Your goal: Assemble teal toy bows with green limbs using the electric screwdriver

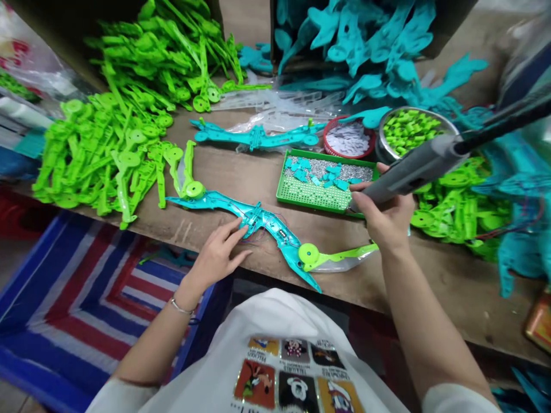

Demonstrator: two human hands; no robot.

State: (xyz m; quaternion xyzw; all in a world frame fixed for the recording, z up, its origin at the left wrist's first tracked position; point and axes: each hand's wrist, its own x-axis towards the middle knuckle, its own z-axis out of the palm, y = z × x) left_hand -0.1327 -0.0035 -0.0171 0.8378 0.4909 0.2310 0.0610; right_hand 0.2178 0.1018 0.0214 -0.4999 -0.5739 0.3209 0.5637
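A turquoise toy bow half (219,201) lies on the bench with thin wires along its inside and green limbs at both ends. My left hand (221,249) rests its outstretched fingertips on the middle of the bow, thumb apart. In my right hand (390,218) is a grey electric screwdriver (408,169), held at a slant. Its tip is hidden by my fingers, over the right end of a green perforated tray (310,195). Small silver screws (318,166) and little turquoise pieces (333,175) lie in that tray.
Green limb parts (94,149) are heaped at the left. Another turquoise bow half (258,137) lies behind the tray. A red basket (328,143) of white pieces and a metal bowl (454,129) of green pieces stand close by. A striped-lined blue bin (26,298) is below left.
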